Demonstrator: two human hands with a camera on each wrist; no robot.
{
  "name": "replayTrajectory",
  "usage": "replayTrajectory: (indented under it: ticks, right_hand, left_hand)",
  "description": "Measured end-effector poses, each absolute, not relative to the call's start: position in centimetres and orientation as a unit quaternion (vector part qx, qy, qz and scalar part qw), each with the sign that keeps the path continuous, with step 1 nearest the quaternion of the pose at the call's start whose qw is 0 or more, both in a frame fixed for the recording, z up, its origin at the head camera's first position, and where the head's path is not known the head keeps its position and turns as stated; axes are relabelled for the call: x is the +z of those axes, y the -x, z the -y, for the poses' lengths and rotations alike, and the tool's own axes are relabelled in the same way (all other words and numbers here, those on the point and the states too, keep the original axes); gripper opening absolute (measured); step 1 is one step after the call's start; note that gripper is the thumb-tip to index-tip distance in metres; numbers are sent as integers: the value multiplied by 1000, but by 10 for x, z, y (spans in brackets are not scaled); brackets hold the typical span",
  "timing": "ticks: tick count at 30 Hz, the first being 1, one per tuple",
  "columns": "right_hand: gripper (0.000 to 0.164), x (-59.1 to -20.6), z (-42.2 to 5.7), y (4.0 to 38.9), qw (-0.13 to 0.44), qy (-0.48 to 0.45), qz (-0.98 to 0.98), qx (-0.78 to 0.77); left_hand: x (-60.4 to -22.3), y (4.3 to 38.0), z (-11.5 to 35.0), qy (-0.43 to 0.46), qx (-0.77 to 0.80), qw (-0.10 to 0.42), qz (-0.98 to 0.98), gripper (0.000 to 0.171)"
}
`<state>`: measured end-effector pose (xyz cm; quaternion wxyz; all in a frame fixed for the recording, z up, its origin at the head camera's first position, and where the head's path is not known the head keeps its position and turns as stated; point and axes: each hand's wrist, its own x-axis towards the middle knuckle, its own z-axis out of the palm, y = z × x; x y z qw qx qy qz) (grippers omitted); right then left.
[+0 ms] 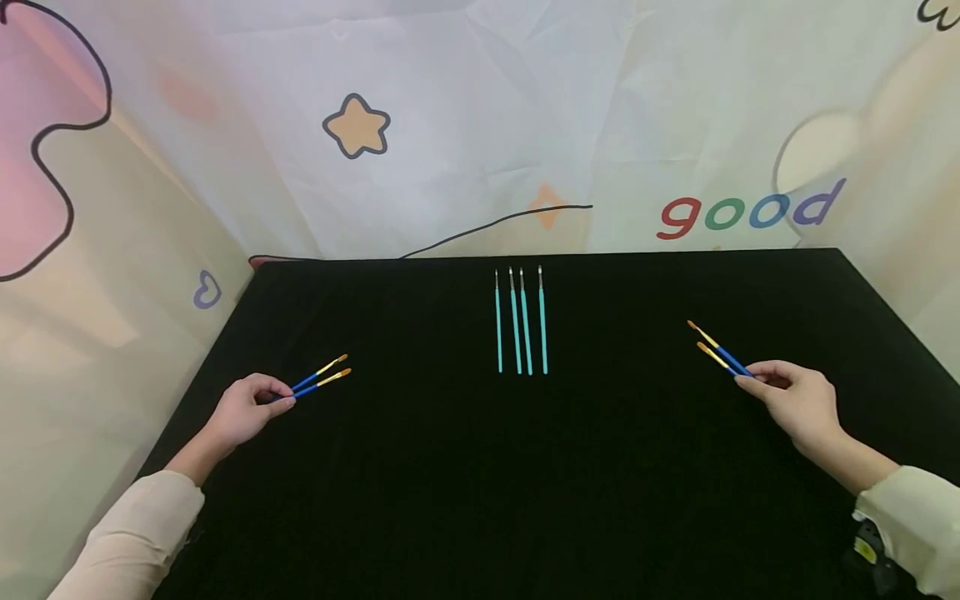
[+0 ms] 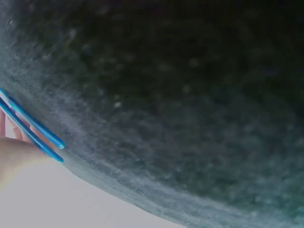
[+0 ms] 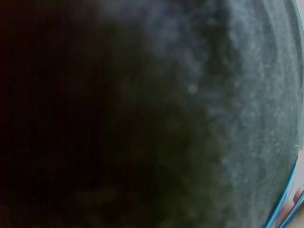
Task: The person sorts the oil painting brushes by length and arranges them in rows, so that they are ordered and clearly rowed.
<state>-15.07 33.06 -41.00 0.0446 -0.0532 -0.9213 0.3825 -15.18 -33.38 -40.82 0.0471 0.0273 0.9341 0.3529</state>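
Note:
Two blue-handled paintbrushes (image 1: 318, 383) are pinched between the thumb and fingers of my left hand (image 1: 251, 407), their tan bristles pointing right and slightly up. On the other side my right hand (image 1: 798, 404) grips two more blue paintbrushes (image 1: 722, 353), bristles pointing up and left. Between the hands, farther back, several turquoise paintbrushes (image 1: 525, 325) lie side by side, bristle ends away from me. In the left wrist view, the blue handle ends (image 2: 40, 128) stick out past the hand. Only parts of the blue handles (image 3: 283, 197) show at the right wrist view's lower right edge.
A black cloth-covered table (image 1: 480, 483) lies under both hands. Behind it hangs a pale printed curtain (image 1: 480, 125) with a star and the word "good". A dark device (image 1: 873, 550) sits by the right sleeve cuff.

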Motion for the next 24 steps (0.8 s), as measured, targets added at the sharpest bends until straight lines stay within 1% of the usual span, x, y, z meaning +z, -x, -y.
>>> replayTrajectory:
  ticks: [7, 12, 16, 21, 22, 24]
  right_hand:
    - [38, -406, -330, 150, 61, 49, 916, 394]
    - [37, -403, -330, 150, 67, 50, 911, 403]
    - [30, -398, -330, 151, 76, 43, 900, 427]
    - [8, -393, -333, 151, 50, 41, 862, 503]
    - [9, -392, -333, 151, 42, 41, 851, 522]
    - [18, -390, -334, 150, 25, 40, 830, 556]
  left_hand:
    - [-402, 156, 332, -33, 358, 45, -932, 19]
    - [-398, 157, 327, -41, 358, 35, -932, 18]
    - [-396, 158, 324, -43, 362, 26, -931, 19]
    - [-395, 160, 320, -42, 373, 20, -926, 18]
    - [-394, 160, 319, -42, 376, 20, -925, 18]
    - [-394, 160, 317, -42, 382, 22, -923, 18]
